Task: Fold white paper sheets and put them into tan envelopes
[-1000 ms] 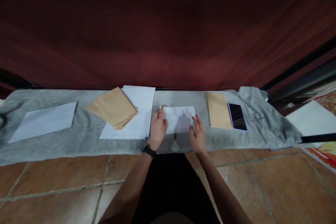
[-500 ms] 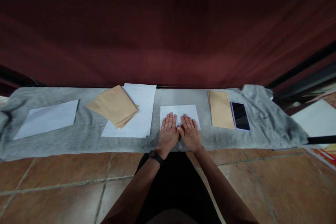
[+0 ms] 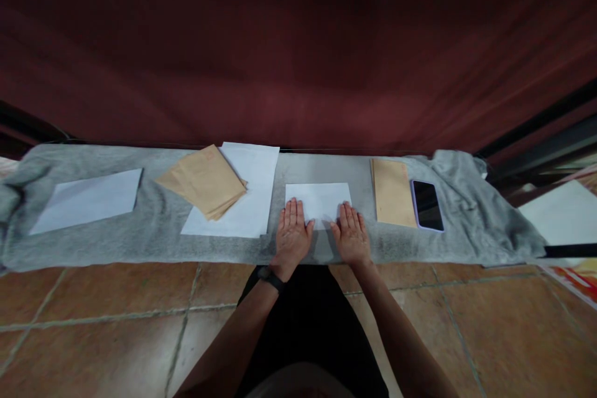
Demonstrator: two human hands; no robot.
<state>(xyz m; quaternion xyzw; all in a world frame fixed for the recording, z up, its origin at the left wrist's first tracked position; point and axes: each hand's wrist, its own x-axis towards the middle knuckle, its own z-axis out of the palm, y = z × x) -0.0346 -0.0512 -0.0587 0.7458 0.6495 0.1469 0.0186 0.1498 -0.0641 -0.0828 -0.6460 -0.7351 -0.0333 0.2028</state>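
A small white sheet of paper [image 3: 318, 199], perhaps folded, lies flat in front of me on the grey cloth. My left hand [image 3: 293, 233] rests flat over its left near corner, palm down, fingers stretched out. On the right near corner lies my right hand [image 3: 352, 235], likewise flat with straight fingers. Between the two thumbs there is a gap where the paper's near edge shows. Neither hand grips anything.
Left of my hands, brown envelopes [image 3: 209, 180] lie fanned over larger white sheets [image 3: 254, 199]. Another white sheet [image 3: 88, 201] is at the far left. To the right are more brown envelopes [image 3: 394, 196] and a phone [image 3: 428, 205]. A dark red curtain [image 3: 298, 74] hangs behind the cloth-covered surface [image 3: 163, 249].
My hands have slid apart, from side by side at the paper's middle to its left and right sides. The paper stays flat in about the same place.
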